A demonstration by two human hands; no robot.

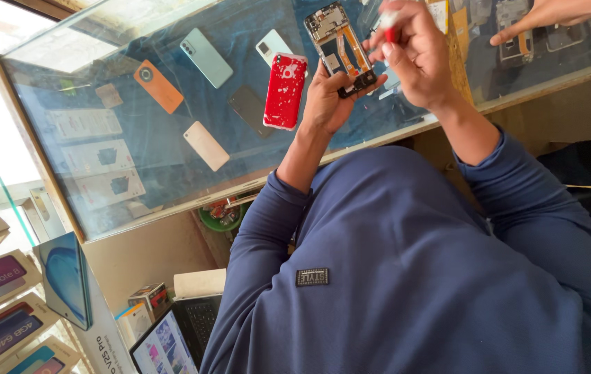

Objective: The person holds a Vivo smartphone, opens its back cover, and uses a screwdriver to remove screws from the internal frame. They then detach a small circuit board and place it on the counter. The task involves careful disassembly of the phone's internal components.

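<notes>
Opened phone held over a glass counter

The counter (101, 173) carries several phones under its glass; a red back cover (285, 91) lies on it near the front edge, just beside the left hand (328, 104); that hand's fingers grip the lower end of the opened phone (340, 45), its long axis running away from the person, insides facing up, over the counter's front edge; the right hand (416, 59) pinches a small red-tipped tool (390, 28) beside the phone.
</notes>
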